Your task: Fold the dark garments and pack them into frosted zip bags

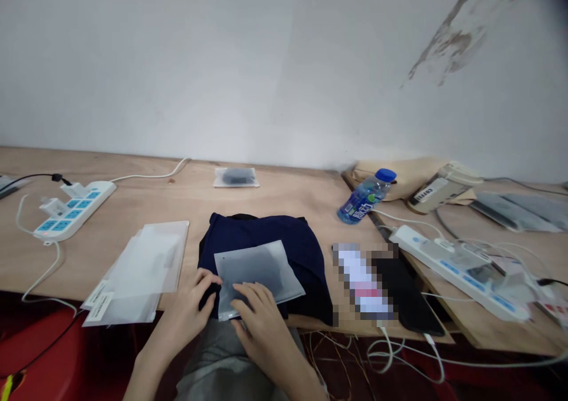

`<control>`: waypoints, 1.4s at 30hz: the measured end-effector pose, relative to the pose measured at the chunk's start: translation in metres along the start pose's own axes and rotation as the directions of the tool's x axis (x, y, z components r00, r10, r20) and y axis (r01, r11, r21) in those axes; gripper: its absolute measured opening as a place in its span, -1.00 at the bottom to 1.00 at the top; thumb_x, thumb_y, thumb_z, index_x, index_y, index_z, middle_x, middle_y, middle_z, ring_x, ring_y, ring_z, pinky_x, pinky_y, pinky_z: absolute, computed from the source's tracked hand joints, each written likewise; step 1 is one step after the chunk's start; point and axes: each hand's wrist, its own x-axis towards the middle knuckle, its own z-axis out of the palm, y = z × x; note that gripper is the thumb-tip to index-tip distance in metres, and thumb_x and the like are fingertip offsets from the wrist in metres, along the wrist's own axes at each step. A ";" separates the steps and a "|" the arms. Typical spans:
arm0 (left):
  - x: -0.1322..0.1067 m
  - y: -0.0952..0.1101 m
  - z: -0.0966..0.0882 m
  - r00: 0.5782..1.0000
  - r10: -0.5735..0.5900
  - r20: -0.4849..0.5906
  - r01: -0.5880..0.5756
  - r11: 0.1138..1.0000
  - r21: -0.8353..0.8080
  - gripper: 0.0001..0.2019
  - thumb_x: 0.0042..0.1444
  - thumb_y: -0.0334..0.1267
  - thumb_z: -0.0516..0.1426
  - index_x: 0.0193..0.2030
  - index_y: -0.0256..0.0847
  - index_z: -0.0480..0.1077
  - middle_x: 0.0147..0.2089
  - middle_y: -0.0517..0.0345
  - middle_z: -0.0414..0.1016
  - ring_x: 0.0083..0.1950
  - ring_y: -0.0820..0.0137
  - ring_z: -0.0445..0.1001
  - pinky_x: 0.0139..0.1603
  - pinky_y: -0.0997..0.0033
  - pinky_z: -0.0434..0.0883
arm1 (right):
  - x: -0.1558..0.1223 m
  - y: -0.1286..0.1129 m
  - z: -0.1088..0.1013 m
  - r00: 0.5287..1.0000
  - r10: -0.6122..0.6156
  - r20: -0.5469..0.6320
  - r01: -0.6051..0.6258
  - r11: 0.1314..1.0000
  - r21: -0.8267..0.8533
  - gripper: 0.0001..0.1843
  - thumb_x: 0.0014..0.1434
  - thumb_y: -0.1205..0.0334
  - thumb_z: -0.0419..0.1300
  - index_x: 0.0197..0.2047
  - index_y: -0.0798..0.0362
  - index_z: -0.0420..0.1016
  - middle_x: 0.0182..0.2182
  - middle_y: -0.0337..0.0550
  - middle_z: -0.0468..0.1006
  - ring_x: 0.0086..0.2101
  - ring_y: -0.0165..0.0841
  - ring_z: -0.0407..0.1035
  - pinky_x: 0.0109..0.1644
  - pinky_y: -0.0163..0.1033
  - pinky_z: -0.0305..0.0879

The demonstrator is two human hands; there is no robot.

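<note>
A frosted zip bag (261,265) with something dark inside lies tilted on a folded navy garment (306,241) at the table's front edge. My right hand (257,312) rests on the bag's lower part, fingers spread and slightly bent. At the bag's left edge is my left hand (202,294), its index fingertip touching or nearly touching the edge and its thumb held apart below. To the left of the garment lies a stack of frosted zip bags (146,265) with white labels at the lower corner.
A smaller filled bag (236,177) lies near the wall. Power strips stand at left (66,226) and right (461,277), with white cables about. Right of the garment are two phones, one lit (361,280), one dark (410,300), plus a bottle (361,203) and a coffee cup (437,191).
</note>
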 end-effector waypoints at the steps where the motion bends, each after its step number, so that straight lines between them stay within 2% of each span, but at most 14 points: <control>1: -0.004 0.003 0.001 1.000 0.003 0.031 -0.004 1.000 0.000 -0.71 0.19 -0.41 0.01 -0.01 -0.06 0.38 -0.03 0.08 0.43 0.01 0.27 0.46 0.06 0.16 0.43 | -0.002 -0.001 0.008 1.000 -0.009 -0.018 0.009 1.000 -0.030 -0.80 0.18 0.38 0.20 -0.11 -0.01 0.44 0.09 -0.08 0.47 0.10 -0.17 0.31 0.19 0.06 0.28; 6: -0.015 0.015 0.004 0.994 0.003 0.111 0.000 1.000 -0.025 -0.63 0.14 -0.49 0.00 0.04 -0.07 0.36 -0.05 0.07 0.41 0.02 0.26 0.44 0.08 0.12 0.43 | -0.004 0.005 0.028 0.991 -0.044 -0.122 0.030 0.992 -0.119 -0.91 0.23 0.36 0.19 -0.20 -0.01 0.44 0.04 -0.10 0.49 0.07 -0.23 0.33 0.23 0.05 0.23; 10: -0.015 0.018 0.002 0.995 0.016 0.102 -0.012 0.999 -0.035 -0.66 0.16 -0.48 0.00 -0.01 -0.07 0.38 -0.08 0.06 0.44 0.00 0.25 0.46 0.05 0.12 0.45 | -0.001 0.006 0.028 0.986 -0.060 -0.154 0.042 0.992 -0.119 -0.88 0.25 0.41 0.13 -0.21 0.01 0.41 -0.07 -0.10 0.52 0.03 -0.25 0.36 0.20 0.02 0.25; 13: -0.012 0.018 0.000 0.997 0.042 0.070 -0.038 0.997 -0.060 -0.80 0.20 -0.39 0.04 -0.12 -0.07 0.42 -0.11 0.08 0.47 -0.06 0.26 0.50 -0.01 0.19 0.49 | 0.004 0.003 0.020 0.980 -0.040 -0.192 0.026 0.997 -0.076 -0.84 0.28 0.45 0.04 -0.21 0.02 0.37 -0.14 -0.09 0.52 -0.05 -0.25 0.40 0.14 0.00 0.31; 17: -0.006 0.020 -0.001 0.997 0.068 -0.033 -0.072 0.990 -0.122 -0.85 0.28 -0.28 0.05 -0.16 -0.05 0.45 -0.14 0.15 0.53 -0.10 0.33 0.54 -0.04 0.31 0.50 | 0.014 -0.003 0.002 0.972 0.020 -0.236 -0.030 0.999 -0.038 -0.81 0.31 0.45 0.00 -0.20 0.01 0.36 -0.16 -0.09 0.52 -0.10 -0.26 0.41 0.08 -0.02 0.34; 22: 0.004 0.033 -0.001 0.966 0.124 -0.227 -0.156 0.979 -0.131 -0.82 0.27 -0.31 0.07 -0.09 -0.04 0.47 -0.11 0.19 0.57 -0.09 0.39 0.57 -0.02 0.42 0.51 | 0.026 -0.006 -0.016 0.970 0.001 -0.244 -0.005 1.000 -0.014 -0.82 0.31 0.34 0.06 -0.04 0.01 0.38 -0.09 -0.05 0.53 -0.06 -0.22 0.40 0.10 -0.01 0.32; 26: 0.010 0.042 0.000 0.941 0.170 -0.292 -0.216 0.967 -0.135 -0.82 0.26 -0.34 0.08 -0.10 -0.08 0.49 -0.11 0.16 0.60 -0.09 0.37 0.58 0.01 0.39 0.52 | 0.034 -0.003 -0.022 0.949 0.027 -0.315 -0.021 1.000 0.024 -0.88 0.31 0.34 0.09 -0.16 -0.03 0.43 -0.20 -0.12 0.54 -0.15 -0.28 0.41 0.05 -0.05 0.33; 29: 0.016 0.045 0.001 0.918 0.177 -0.356 -0.230 0.966 -0.114 -0.83 0.25 -0.33 0.09 -0.13 -0.10 0.51 -0.13 0.14 0.61 -0.10 0.35 0.59 0.02 0.35 0.53 | 0.038 0.003 -0.029 0.940 0.012 -0.340 -0.015 1.000 -0.006 -0.87 0.30 0.35 0.10 -0.20 -0.03 0.45 -0.22 -0.13 0.54 -0.15 -0.29 0.40 0.08 -0.04 0.30; 32: 0.023 0.043 0.001 0.868 0.133 -0.479 -0.194 0.978 -0.081 -0.86 0.22 -0.31 0.13 -0.20 -0.09 0.53 -0.18 0.17 0.63 -0.15 0.34 0.61 -0.02 0.34 0.55 | 0.041 0.019 -0.041 0.928 0.023 -0.373 -0.049 0.997 -0.062 -0.86 0.29 0.35 0.10 -0.22 -0.05 0.46 -0.22 -0.14 0.54 -0.13 -0.28 0.41 0.14 0.00 0.25; 35: 0.032 0.036 -0.005 0.796 0.018 -0.605 -0.100 0.990 -0.103 -0.89 0.18 -0.23 0.17 -0.25 -0.08 0.55 -0.23 0.19 0.63 -0.21 0.34 0.61 -0.09 0.33 0.56 | 0.041 0.045 -0.060 0.899 0.071 -0.432 -0.131 0.985 -0.110 -0.86 0.28 0.33 0.11 -0.22 -0.07 0.48 -0.22 -0.14 0.55 -0.12 -0.25 0.42 0.19 0.07 0.18; 37: 0.040 0.031 -0.011 0.757 -0.076 -0.648 -0.048 0.984 -0.172 -0.87 0.16 -0.17 0.19 -0.26 -0.10 0.56 -0.27 0.19 0.63 -0.24 0.34 0.60 -0.14 0.34 0.57 | 0.041 0.063 -0.075 0.877 0.124 -0.465 -0.196 0.975 -0.109 -0.88 0.28 0.28 0.12 -0.20 -0.06 0.48 -0.20 -0.12 0.55 -0.10 -0.22 0.41 0.14 0.06 0.21; 40: 0.051 0.027 -0.019 0.735 -0.185 -0.652 -0.024 0.954 -0.298 -0.84 0.11 -0.13 0.22 -0.27 -0.14 0.55 -0.31 0.17 0.62 -0.28 0.34 0.61 -0.16 0.34 0.58 | 0.041 0.080 -0.096 0.854 0.199 -0.481 -0.242 0.970 -0.029 -0.89 0.29 0.21 0.11 -0.21 -0.06 0.47 -0.20 -0.11 0.55 -0.11 -0.21 0.41 0.04 -0.03 0.29; 42: 0.058 0.028 -0.021 0.751 -0.214 -0.625 -0.038 0.931 -0.364 -0.83 0.09 -0.13 0.24 -0.26 -0.16 0.55 -0.31 0.16 0.63 -0.28 0.33 0.61 -0.15 0.32 0.58 | 0.042 0.082 -0.106 0.841 0.228 -0.491 -0.240 0.970 0.039 -0.88 0.30 0.18 0.10 -0.20 -0.06 0.46 -0.23 -0.13 0.56 -0.15 -0.23 0.44 0.00 -0.08 0.33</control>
